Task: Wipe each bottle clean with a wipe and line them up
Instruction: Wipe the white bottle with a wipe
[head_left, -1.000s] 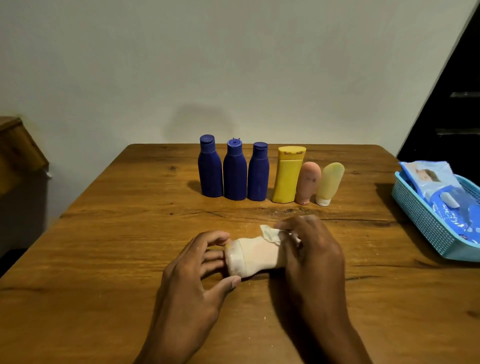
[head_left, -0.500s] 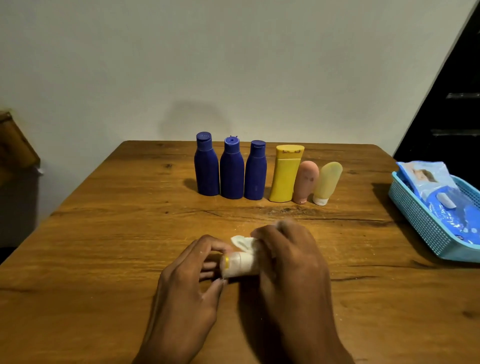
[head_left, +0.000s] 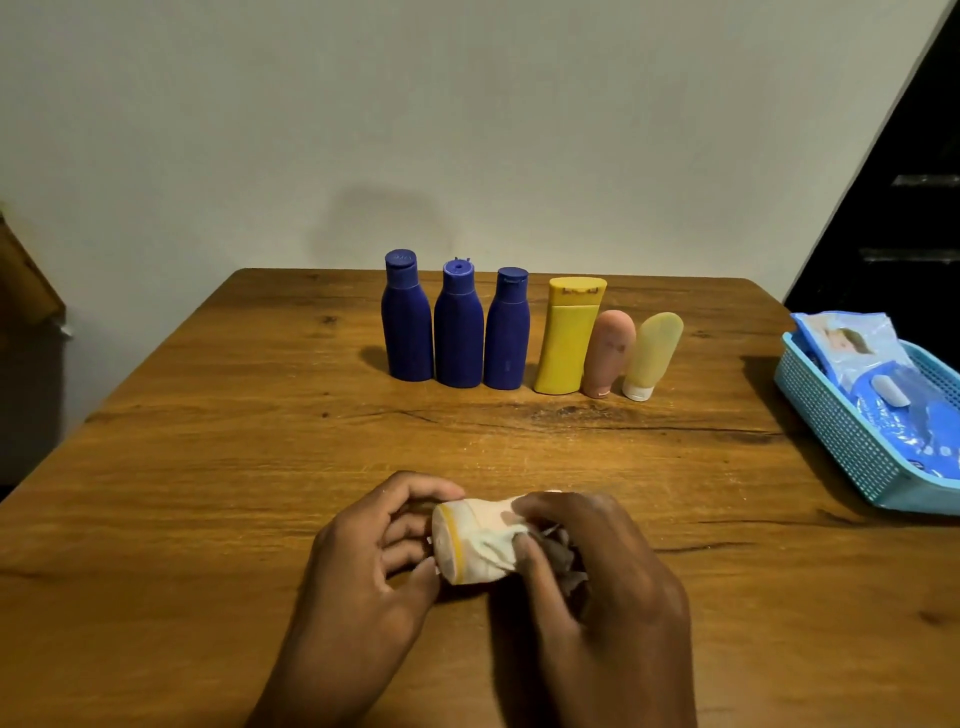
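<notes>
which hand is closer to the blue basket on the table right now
Right. The right hand grips the wipe around the small bottle at centre front, on the side towards the basket. The left hand holds the bottle's other end, farther away.

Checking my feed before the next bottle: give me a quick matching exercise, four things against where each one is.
Things:
1. yellow bottle
2. wipes pack
3. wipe
4. small bottle

Places:
A. in the blue basket
B. between both hands, lying sideways
C. standing in the back row, fourth from the left
D. under the right hand, wrapped round the bottle

Pairs: 1-C, 2-A, 3-D, 4-B
</notes>
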